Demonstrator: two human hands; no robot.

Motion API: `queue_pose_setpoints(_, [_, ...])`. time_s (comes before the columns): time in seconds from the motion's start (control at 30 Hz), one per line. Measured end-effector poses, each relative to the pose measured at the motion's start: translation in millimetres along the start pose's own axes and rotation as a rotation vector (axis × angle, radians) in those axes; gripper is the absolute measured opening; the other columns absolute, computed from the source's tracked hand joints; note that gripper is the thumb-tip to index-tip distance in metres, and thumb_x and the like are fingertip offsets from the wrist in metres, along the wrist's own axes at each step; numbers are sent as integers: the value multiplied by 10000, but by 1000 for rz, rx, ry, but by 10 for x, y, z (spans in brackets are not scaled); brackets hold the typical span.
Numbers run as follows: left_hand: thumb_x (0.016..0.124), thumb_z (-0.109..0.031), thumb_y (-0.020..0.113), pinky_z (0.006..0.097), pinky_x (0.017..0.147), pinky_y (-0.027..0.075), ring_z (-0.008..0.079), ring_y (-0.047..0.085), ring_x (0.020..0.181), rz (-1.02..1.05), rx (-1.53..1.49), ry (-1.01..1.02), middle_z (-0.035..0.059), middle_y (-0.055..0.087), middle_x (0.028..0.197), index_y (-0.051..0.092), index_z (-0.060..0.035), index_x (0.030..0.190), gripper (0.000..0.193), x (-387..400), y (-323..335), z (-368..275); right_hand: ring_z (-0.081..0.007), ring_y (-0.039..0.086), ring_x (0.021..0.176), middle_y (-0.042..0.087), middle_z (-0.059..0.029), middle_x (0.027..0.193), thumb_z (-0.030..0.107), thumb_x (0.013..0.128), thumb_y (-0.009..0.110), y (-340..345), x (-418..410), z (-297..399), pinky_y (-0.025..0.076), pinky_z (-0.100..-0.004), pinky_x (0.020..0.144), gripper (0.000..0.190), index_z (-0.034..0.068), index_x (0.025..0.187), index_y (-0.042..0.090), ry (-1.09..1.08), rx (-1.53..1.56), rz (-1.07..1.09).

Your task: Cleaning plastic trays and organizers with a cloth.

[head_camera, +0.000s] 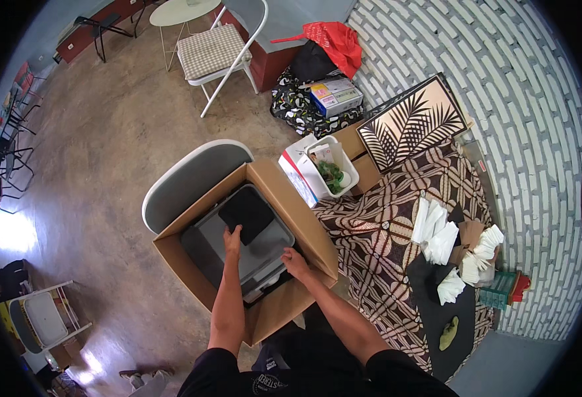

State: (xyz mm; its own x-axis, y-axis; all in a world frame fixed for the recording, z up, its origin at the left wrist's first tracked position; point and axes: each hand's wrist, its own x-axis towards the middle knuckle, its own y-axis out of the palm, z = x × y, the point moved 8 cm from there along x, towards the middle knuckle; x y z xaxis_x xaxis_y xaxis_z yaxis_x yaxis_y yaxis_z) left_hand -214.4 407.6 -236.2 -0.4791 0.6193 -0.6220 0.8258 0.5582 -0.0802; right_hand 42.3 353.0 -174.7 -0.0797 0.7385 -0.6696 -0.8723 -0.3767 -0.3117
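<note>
A cardboard box [291,213] stands open in front of me, its flaps up. Inside sits a grey plastic tub [216,238] with a rounded rim. My left hand [232,242] reaches into the tub and grips the near edge of a flat black item [247,214], perhaps folded cloth. At the tub's right rim, my right hand [296,263] has its fingers curled on the edge. Below the tub's near side, some white and dark things show in the box, partly hidden.
A chair back [191,181] stands behind the box. To the right, a patterned cloth [370,223] carries white paper stacks [437,233], a green basket [498,290] and a white bin [348,166]. Farther off are a white chair [214,49], a red bag [338,44] and a brick wall [519,149].
</note>
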Motion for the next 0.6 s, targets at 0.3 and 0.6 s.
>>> queue_pose_setpoints(0.3, [711,-148,583,425,887,506,277,575,982,474,-370,-334,115,553,1089,485,-73,1249,552,-1534,-43,-560,-234,375,1326,367,-108,1473,583,889,568,-168,-613,617,353,-395,1043,844,112,1500,225,111,620,128])
queue_pose_setpoints(0.6, [834,-64,604,338,926,480,222,581,1062,921,10,-123,128,582,1185,458,1,1308,500,-2870,1125,-1242,-182,538,1133,556,-106,1269,191,893,674,-1448,-1859,586,432,-295,973,568,-15,1362,428,-160,804,-268])
